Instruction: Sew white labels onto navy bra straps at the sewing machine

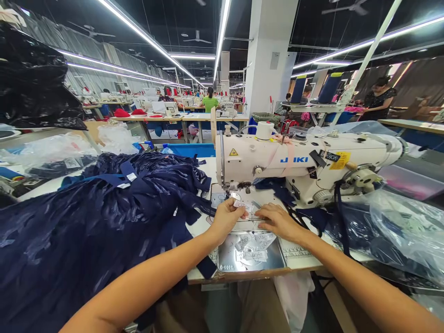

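Small white printed label (243,204) — pinched flat just below the needle, more labels (252,245) loose on the plate.

Garment factory sewing floor. White industrial sewing machine (305,162) sitting on worktable (298,259); navy fabric heap (86,231) piling left of machine. Behind machine, rows of sewing stations (180,113) stretching back, workers (210,101) sitting there, strip lights (149,39) running overhead. Thread cones (329,88) standing right behind machine.
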`<move>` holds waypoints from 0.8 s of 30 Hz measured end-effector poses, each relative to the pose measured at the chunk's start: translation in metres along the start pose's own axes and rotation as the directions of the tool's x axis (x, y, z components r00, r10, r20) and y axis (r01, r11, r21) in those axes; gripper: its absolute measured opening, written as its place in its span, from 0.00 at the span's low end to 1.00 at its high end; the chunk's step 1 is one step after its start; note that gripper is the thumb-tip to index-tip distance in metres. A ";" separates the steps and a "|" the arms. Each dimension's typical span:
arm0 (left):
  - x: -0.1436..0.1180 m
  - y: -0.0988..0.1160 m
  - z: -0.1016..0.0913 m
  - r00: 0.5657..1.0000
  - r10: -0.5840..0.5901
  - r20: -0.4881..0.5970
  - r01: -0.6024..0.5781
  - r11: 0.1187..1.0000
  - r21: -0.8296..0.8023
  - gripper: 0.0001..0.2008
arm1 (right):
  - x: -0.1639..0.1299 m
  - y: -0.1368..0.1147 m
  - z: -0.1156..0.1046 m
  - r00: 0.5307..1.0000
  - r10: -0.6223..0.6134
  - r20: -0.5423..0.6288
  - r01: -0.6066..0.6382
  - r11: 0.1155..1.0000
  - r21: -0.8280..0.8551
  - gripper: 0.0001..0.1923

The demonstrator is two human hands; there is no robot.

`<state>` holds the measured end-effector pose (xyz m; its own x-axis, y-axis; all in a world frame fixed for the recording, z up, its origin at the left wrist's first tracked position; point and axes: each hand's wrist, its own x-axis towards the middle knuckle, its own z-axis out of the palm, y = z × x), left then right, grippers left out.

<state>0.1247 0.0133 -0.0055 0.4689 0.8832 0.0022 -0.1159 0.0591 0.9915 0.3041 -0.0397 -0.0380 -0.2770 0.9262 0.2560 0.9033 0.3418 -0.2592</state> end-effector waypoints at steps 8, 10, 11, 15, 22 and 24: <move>-0.012 0.012 -0.015 0.998 -0.042 -0.047 0.040 0.998 -0.049 0.08 | 0.003 0.024 0.005 0.968 0.100 -0.231 -0.171 0.935 -0.310 0.11; -0.015 0.012 -0.017 0.999 -0.040 -0.032 0.038 0.997 -0.060 0.08 | 0.005 0.022 0.003 0.956 0.131 -0.262 -0.198 0.948 -0.251 0.10; -0.016 0.012 -0.018 0.999 -0.040 -0.020 0.038 0.997 -0.062 0.09 | 0.007 0.017 0.001 0.949 0.164 -0.268 -0.207 0.968 -0.142 0.09; -0.021 0.010 -0.018 0.999 -0.035 0.020 0.037 0.996 -0.081 0.10 | 0.018 -0.021 -0.006 0.947 0.309 -0.088 -0.190 0.760 0.621 0.15; -0.026 0.011 -0.018 0.998 -0.010 0.067 0.011 1.000 -0.016 0.09 | 0.026 -0.063 -0.012 0.950 0.307 -0.051 -0.140 0.567 0.811 0.14; -0.024 0.012 -0.021 0.997 0.013 0.072 -0.018 0.997 0.072 0.10 | 0.024 -0.065 -0.013 0.955 0.282 -0.093 -0.119 0.649 0.751 0.14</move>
<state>0.0937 0.0021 0.0042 0.5291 0.8482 0.0242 -0.0606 0.0093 0.9981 0.2428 -0.0413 -0.0033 0.0206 0.9660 0.2576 0.3731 0.2316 -0.8984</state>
